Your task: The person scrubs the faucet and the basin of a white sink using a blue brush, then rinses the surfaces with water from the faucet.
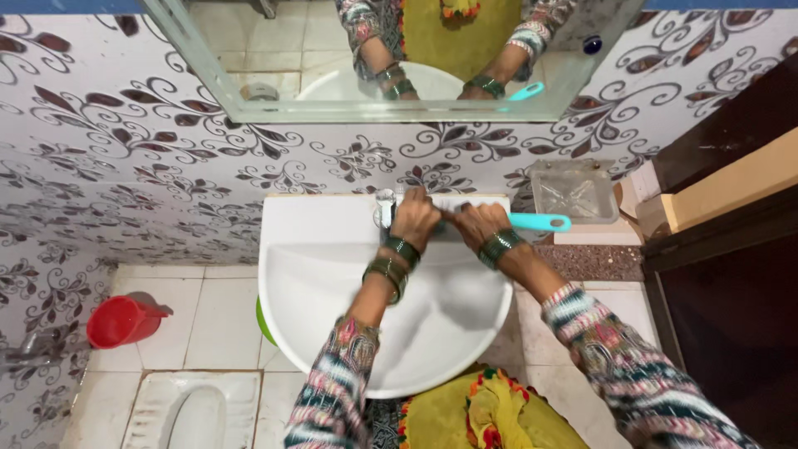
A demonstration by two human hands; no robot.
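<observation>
Your left hand [415, 218] is closed over the tap [386, 208] at the back rim of the basin [316, 283], fingers wrapped around it. Your right hand [480, 224] is clamped around the turquoise handle [540, 222] of a brush; the handle sticks out to the right over the rim, and the head is hidden between your two hands, so you cannot tell from here whether it touches the tap or the porcelain.

A few things could go wrong. Both hands crowd the same small spot, so a hard stroke could drive the hidden head into your left knuckles. Your bangles [391, 264] sit close to the basin's edge and could knock against it if your wrist drops. If the left hand twists the tap, water may start and spray off the brush onto your sleeves, which hang low over the bowl. The clear tray [573, 189] sits on the wall just right of the handle's tip; a wide backswing could catch it. The floor below looks tiled and may be slick if water spills, and the red mug [123, 320] stands down to the left beside the squat pan [193, 409], well apart from your hands.
</observation>
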